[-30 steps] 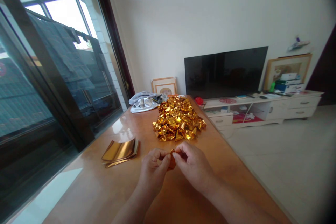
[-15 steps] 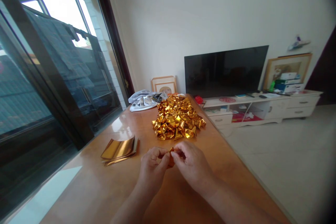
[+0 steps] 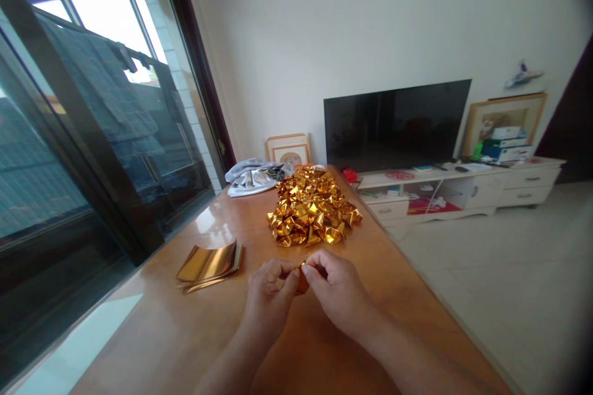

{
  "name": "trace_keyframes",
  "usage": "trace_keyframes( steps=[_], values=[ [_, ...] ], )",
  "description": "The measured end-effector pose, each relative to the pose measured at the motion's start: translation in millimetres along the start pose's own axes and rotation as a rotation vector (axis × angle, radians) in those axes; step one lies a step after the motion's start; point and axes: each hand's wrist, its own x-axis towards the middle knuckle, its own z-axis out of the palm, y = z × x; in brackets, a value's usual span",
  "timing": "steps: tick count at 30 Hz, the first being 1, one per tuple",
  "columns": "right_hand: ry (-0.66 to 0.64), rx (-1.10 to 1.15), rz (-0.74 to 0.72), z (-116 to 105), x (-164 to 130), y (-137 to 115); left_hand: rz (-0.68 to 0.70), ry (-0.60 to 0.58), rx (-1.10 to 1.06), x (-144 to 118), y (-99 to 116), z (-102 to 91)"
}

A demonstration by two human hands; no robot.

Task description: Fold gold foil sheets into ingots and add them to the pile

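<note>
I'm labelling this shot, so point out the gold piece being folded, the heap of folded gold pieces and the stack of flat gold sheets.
gold piece (image 3: 302, 281), head view, sliver showing between fingertips.
heap of folded pieces (image 3: 312, 207), head view, its middle.
flat gold sheets (image 3: 209, 263), head view, top sheet.
</note>
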Motion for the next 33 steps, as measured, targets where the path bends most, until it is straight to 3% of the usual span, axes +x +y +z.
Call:
trace_keyframes(
  steps=[5,14,20,27,33],
  values=[
    [-0.082,0.254,0.143,-3.4,3.8,-2.4,-0.061,-0.075,-0.031,0.7,-2.3,-0.3],
    [-0.121,0.375,0.281,-10.2,8.2,1.2,-0.193,-0.126,-0.287,3.5,4.5,-0.5],
    [-0.180,0.507,0.284,-7.8,7.1,0.7,-0.189,-0.161,-0.255,2.0,4.3,-1.6],
    [-0.160,0.486,0.241,-9.1,9.1,5.2,-0.155,-0.220,-0.227,0.5,6.6,-0.5],
    [-0.198,0.483,0.264,-9.8,9.1,4.0,-0.157,-0.204,-0.195,-1.0,10.5,1.1]
  ],
)
